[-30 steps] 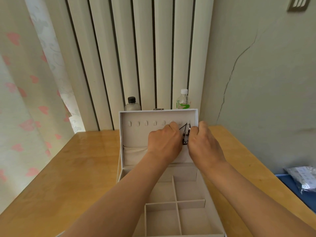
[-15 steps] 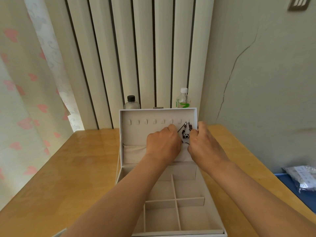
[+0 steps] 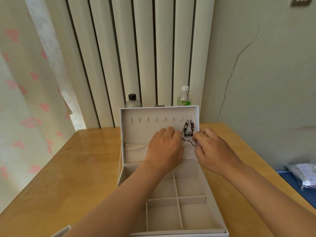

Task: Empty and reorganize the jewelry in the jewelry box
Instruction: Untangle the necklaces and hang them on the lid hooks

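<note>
Black-corded necklace (image 3: pixel 188 132), right hand (image 3: pixel 213 151) lower, perhaps pinching it

Two arms in shot, running up from the bottom edge toward the middle of the frame. Left hand (image 3: pixel 164 147) bare, right hand (image 3: pixel 215 151) bare, and both wrists and forearms uncovered, skin showing all the way down to the lower edge.

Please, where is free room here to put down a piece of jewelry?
Bare: the wooden table left of the white jewelry box, toward the curtain; also the box's divided compartments near the front. Crowded: the lid's right end, where the black-cord camera-pendant necklace hangs between the left hand and right hand. A black-capped bottle and a white-capped bottle stand behind the lid.
</note>
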